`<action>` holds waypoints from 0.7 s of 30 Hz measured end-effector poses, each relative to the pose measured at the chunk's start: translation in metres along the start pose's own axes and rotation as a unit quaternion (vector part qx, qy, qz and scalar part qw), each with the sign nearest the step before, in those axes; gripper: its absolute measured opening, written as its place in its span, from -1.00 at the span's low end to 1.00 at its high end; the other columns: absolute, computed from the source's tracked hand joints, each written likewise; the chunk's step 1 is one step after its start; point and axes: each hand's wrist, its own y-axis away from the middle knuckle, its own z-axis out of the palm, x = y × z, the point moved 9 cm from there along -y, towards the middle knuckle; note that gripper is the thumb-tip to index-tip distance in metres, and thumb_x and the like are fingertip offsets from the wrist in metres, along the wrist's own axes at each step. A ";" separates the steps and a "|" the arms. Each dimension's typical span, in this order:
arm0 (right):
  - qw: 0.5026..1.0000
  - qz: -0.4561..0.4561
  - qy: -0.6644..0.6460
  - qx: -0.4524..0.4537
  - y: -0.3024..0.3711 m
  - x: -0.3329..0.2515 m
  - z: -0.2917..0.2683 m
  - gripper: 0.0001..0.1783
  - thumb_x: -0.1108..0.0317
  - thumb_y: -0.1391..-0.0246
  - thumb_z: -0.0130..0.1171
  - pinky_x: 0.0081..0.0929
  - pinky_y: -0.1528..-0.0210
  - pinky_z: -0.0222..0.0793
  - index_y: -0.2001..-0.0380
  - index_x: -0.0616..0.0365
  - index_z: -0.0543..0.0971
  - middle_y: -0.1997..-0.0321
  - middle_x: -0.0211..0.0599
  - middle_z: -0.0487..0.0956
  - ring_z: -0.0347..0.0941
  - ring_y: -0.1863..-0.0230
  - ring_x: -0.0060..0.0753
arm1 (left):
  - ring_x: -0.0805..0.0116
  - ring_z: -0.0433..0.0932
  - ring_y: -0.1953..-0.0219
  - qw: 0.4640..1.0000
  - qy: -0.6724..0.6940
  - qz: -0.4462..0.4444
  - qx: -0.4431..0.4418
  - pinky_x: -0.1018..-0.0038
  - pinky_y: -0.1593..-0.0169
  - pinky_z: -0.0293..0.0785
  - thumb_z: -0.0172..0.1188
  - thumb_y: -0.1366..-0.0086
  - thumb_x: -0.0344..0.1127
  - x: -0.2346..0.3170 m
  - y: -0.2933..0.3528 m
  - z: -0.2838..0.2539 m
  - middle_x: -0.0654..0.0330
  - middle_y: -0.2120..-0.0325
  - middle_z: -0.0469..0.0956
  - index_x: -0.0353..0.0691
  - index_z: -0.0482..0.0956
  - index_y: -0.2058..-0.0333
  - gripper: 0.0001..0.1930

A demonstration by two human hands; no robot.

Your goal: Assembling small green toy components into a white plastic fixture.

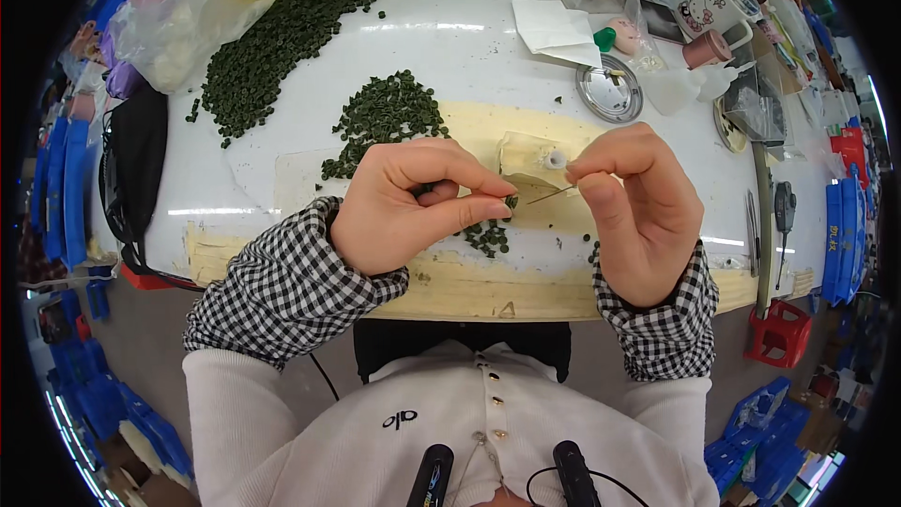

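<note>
Between thumb and forefinger, my left hand [413,197] pinches a small dark green part [511,202]. My right hand [643,202] pinches a thin needle-like metal rod [552,195], whose tip points left toward that part. Whether the tip touches the part I cannot tell. Just behind my fingers is a block wrapped in cream tape [526,155], with a small white tube [556,160] standing on it. Loose green parts lie in a small group [488,239] below my left fingertips and in a middle pile [389,117] beyond my left hand.
A larger pile of green parts [282,47] spreads at the far left beside a clear plastic bag [202,14]. To the right are a round metal dish [609,89], white tissue [556,30], a mug [709,11] and a screwdriver [784,211]. Cream tape [450,286] covers the front edge.
</note>
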 end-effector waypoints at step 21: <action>0.986 0.090 -0.139 -0.018 0.009 0.019 0.020 -0.87 0.45 -0.19 0.06 -0.61 0.20 0.47 0.33 0.34 0.45 0.36 -0.27 0.50 0.51 0.31 -0.54 | 0.68 0.15 0.61 1.000 -0.016 0.015 -0.015 0.70 0.51 0.10 0.33 -0.03 -0.54 0.003 0.000 0.004 0.35 0.55 0.51 -0.30 0.65 0.33 -0.83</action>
